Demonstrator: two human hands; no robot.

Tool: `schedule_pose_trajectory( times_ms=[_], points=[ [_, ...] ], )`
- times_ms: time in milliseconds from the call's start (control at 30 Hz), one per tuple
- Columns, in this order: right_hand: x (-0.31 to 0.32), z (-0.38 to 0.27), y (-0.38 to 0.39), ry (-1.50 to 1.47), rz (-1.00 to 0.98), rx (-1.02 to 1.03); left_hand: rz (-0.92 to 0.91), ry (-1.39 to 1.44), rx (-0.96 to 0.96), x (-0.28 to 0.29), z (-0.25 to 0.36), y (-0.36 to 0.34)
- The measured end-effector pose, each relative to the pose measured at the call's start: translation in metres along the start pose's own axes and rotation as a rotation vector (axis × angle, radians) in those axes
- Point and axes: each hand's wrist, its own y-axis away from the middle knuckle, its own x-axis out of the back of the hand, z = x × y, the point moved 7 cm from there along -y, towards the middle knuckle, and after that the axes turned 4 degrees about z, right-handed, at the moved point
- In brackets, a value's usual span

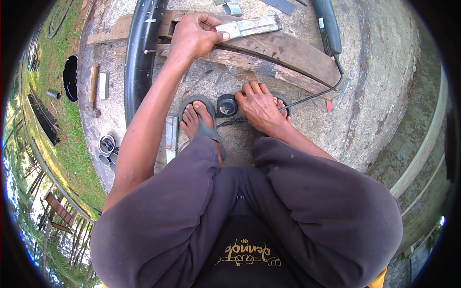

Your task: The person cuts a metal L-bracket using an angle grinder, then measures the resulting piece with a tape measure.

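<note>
My left hand (194,37) is closed on a short galvanized metal channel (249,27), with thumb and fingers around its left end. The channel is held above the wooden planks (283,50). My right hand (259,105) is low beside my right foot, its fingers bent downward and slightly apart. Just left of its fingers a black tape measure (226,105) sits on the concrete between my feet, close to or touching them. Nothing shows in the right hand, though its palm is hidden.
A thick black pipe (140,62) crosses the planks at left. A corded power tool (327,29) lies at upper right, its cable running past my right hand. A hammer (92,91), metal pieces (171,137) and round tins (107,144) are at left. Grass borders the slab.
</note>
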Motion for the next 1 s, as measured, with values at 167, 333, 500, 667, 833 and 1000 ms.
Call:
schedule_pose_trajectory(
  times_ms=[167, 333, 500, 667, 833, 1000],
  points=[
    [-0.012, -0.001, -0.003, 0.008, -0.094, -0.021, 0.008, 0.005, 0.005, 0.002, -0.004, -0.001],
    [-0.008, 0.003, -0.003, 0.012, -0.068, -0.027, 0.003, -0.017, -0.014, 0.000, 0.003, -0.001],
    [0.004, 0.002, -0.013, 0.031, -0.021, -0.038, 0.001, -0.023, -0.008, 0.000, 0.001, -0.001],
    [-0.005, 0.013, -0.011, -0.086, -0.088, -0.101, -0.008, -0.027, -0.042, 0.000, -0.001, -0.004],
    [0.003, 0.014, -0.003, -0.131, -0.055, -0.099, -0.017, -0.078, -0.008, 0.004, 0.007, -0.001],
    [-0.005, 0.011, -0.003, -0.095, -0.072, -0.084, -0.027, -0.048, 0.005, 0.001, 0.002, -0.003]
  ],
)
